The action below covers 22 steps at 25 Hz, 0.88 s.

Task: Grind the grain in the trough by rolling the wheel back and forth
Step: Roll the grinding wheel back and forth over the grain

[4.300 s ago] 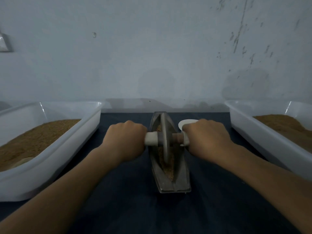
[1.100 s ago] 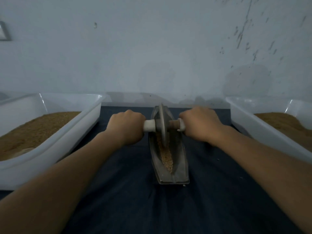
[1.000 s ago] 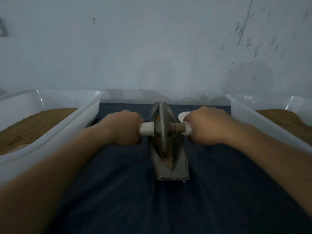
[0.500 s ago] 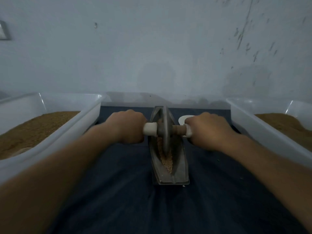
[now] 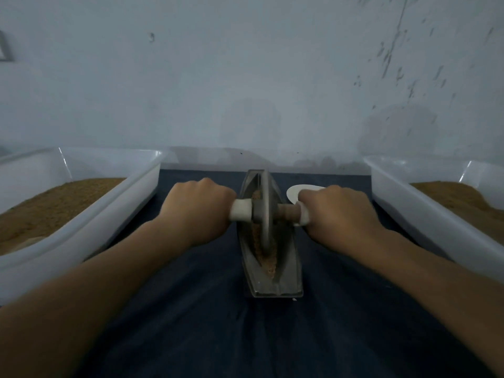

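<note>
hands: the left hand (image 5: 196, 211) and right hand (image 5: 338, 214) are each clenched round one end of the axle (image 5: 286, 211), on either side of the wheel (image 5: 264, 211).
wheel: upright in the trough (image 5: 286, 271), about midway along it, on the dark-covered desk (image 5: 218, 323).
grain: brown grain (image 5: 268, 264) lies in the groove at the wheel's foot (coarse bits show at the near end).
progress: grinding looks under way, not finished; more passes seem needed.
sides: left tub (image 5: 122, 208) and right tub (image 5: 409, 214) hold brown meal.

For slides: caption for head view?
Left hand, right hand grip white handles; grey metal wheel on brown grain in metal trough.
</note>
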Available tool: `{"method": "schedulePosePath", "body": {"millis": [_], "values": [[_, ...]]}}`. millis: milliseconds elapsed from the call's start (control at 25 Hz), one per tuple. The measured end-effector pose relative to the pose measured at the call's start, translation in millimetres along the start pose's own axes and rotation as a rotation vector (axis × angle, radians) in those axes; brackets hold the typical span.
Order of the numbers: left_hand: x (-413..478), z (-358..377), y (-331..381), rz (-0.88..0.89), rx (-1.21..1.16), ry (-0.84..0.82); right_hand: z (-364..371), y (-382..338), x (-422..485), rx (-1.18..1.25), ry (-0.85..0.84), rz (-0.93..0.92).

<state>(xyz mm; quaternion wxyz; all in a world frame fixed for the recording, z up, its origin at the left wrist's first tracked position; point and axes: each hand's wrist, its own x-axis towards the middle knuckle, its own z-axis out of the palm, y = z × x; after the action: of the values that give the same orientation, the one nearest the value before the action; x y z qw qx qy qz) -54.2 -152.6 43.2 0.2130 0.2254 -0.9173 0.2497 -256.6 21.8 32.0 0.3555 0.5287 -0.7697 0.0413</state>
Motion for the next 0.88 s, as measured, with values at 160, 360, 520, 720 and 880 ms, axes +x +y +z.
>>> {"method": "schedulePosePath", "body": {"millis": [160,360,520,720,880], "values": [[-9.0,6.0,-1.4,-0.005,0.055,0.137,2.0,-3.1,-3.6,-0.050,0.126,0.029],[32.3,15.1,9.2,-0.231,-0.016,-0.042,13.2,-11.9,42.6,0.021,-0.094,0.136],[-10.1,11.6,7.6,-0.096,-0.025,0.143,2.5,-7.0,5.7,-0.009,0.065,-0.023],[-11.4,14.9,8.8,-0.140,0.000,0.117,5.5,-9.4,10.6,-0.068,0.062,0.017],[17.8,26.0,12.1,-0.246,-0.005,0.058,18.9,-12.9,40.0,-0.043,0.027,0.086]]}}
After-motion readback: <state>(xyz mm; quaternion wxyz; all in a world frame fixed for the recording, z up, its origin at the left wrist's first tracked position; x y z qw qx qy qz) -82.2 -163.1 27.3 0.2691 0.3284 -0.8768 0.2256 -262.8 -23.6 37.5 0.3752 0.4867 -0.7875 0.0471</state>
